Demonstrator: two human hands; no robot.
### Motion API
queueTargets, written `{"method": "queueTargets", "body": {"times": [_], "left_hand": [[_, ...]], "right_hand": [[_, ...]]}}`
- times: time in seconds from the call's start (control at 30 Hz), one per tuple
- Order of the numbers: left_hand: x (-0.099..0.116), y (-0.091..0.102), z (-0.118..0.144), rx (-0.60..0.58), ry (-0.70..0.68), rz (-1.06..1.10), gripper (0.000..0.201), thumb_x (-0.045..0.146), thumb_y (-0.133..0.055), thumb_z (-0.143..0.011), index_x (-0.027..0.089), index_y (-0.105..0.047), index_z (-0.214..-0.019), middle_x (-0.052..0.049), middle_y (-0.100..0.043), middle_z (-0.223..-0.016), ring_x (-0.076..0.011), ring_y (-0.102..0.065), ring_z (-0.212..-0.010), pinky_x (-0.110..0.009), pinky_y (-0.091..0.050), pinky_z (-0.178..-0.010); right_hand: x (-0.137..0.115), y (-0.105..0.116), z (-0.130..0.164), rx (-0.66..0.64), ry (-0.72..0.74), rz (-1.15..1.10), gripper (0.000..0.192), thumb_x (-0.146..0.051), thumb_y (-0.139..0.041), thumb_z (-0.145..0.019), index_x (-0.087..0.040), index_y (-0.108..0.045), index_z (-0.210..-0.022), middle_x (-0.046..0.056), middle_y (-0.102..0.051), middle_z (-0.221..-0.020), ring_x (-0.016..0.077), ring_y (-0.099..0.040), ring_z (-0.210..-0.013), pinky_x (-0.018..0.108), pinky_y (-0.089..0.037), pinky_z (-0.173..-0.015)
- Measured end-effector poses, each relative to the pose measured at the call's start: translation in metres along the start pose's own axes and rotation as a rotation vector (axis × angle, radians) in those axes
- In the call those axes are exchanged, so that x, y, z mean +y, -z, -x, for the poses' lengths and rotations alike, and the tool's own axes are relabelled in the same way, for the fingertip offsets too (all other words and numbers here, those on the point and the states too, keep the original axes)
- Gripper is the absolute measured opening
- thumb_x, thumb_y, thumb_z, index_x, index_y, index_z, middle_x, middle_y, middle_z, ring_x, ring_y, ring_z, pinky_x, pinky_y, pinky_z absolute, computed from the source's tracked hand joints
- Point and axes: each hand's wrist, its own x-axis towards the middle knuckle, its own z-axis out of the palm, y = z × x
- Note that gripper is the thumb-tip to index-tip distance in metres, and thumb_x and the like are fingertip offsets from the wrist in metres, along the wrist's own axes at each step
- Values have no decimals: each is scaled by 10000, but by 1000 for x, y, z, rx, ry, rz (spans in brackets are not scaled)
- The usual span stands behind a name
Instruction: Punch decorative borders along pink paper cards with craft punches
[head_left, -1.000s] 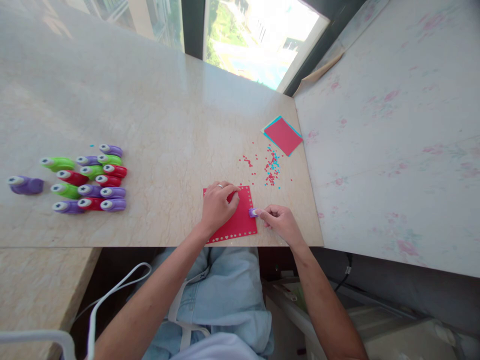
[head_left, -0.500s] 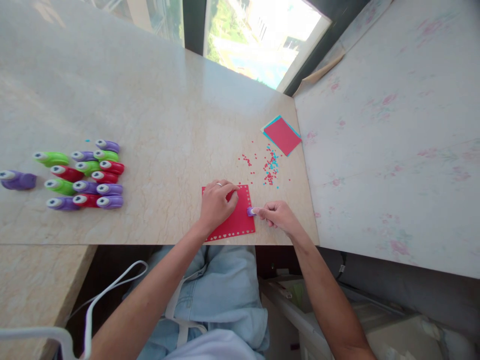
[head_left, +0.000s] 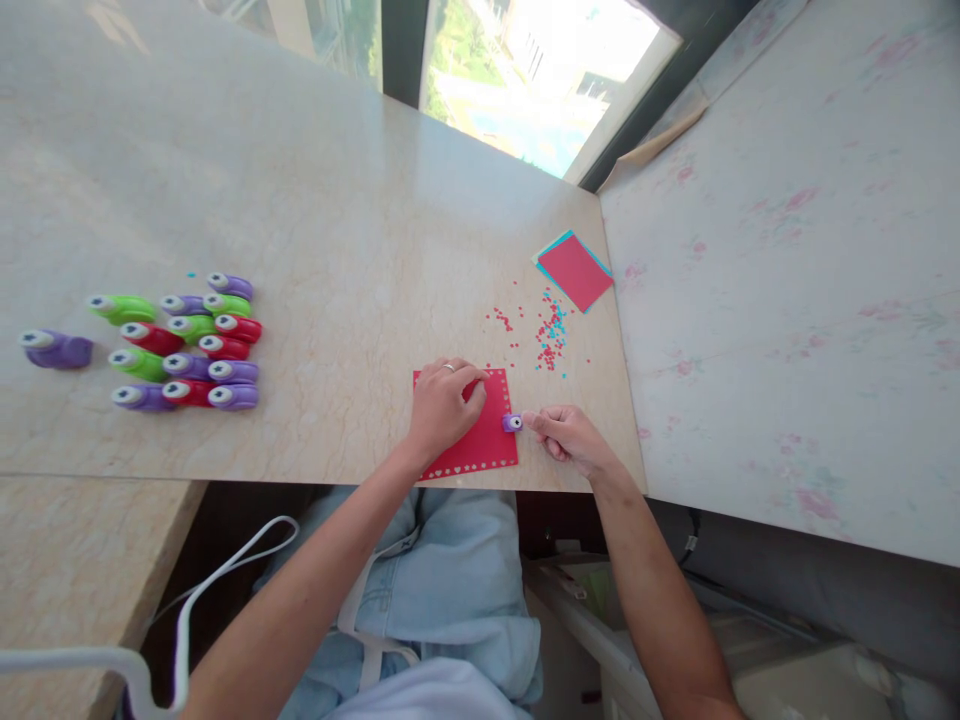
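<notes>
A red paper square with small heart holes along its edges lies at the near edge of the marble table. My left hand presses flat on the paper with its fingers spread a little. My right hand grips a small purple paper punch that sits on the paper's right edge.
Several green, red and purple punches lie grouped at the left, with one purple punch apart from them. Red and blue paper bits are scattered beyond the sheet. A stack of red and blue squares lies by the wall.
My right hand has eased its press, so the white face of the purple punch now shows more clearly. The left hand stays on the paper.
</notes>
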Motion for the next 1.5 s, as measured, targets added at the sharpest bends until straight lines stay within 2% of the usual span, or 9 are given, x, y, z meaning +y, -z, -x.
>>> {"method": "queueTargets", "body": {"times": [0.23,0.43,0.63,1.13,1.27,1.37,1.43,1.5], "left_hand": [[-1,-1,0,3,0,11,155,177,-573,-853,217,-715,-902,-42,-732,-962,-223,-628,-917,-392,-437,-869],[0,0,0,8,1,6,170,187,-558,-854,225,-719,-898,-46,-735,-952,-227,-627,-906,-402,-442,-874],[0,0,0,7,0,9,180,197,-548,-859,225,-721,-900,-53,-738,-953,-233,-629,-909,-404,-448,-869],[0,1,2,16,-2,36,150,157,-583,-855,216,-714,-897,-37,-730,-938,-216,-630,-901,-394,-443,-877],[0,2,3,8,-1,30,139,150,-602,-849,202,-719,-904,-39,-731,-944,-213,-630,-901,-393,-441,-886],[0,2,4,10,6,25,126,162,-612,-848,206,-722,-892,-32,-733,-936,-212,-628,-908,-376,-440,-859],[0,1,5,15,15,17,127,164,-608,-848,207,-723,-881,-29,-733,-926,-205,-629,-900,-365,-436,-852],[0,0,6,22,17,9,126,170,-606,-848,206,-724,-876,-28,-732,-916,-200,-628,-890,-362,-433,-855]], "right_hand": [[-6,-6,0,3,-21,51,524,-649,-736,-671,-191,-520,-535,-66,-403,-368,46,-299,-328,202,-160,-348],[-9,-9,1,40,51,113,531,-646,-718,-691,-194,-511,-504,-62,-393,-378,57,-317,-355,216,-192,-373],[-8,-6,-1,6,35,156,545,-659,-709,-692,-197,-498,-494,-61,-388,-374,58,-305,-346,219,-178,-370],[-2,-8,1,25,-18,96,563,-699,-700,-687,-193,-503,-537,-68,-388,-363,49,-282,-330,202,-160,-357],[5,-10,3,50,11,20,601,-764,-640,-699,-182,-534,-598,-56,-416,-411,57,-310,-358,200,-189,-373],[14,-15,3,105,75,-68,564,-731,-686,-686,-184,-547,-694,-76,-407,-473,49,-257,-383,202,-165,-383],[20,-20,2,182,161,-103,552,-697,-723,-669,-179,-594,-811,-95,-367,-493,55,-243,-408,203,-169,-394],[26,-25,2,226,270,-75,573,-637,-758,-665,-163,-648,-968,-94,-359,-525,77,-297,-454,212,-240,-423]]}}
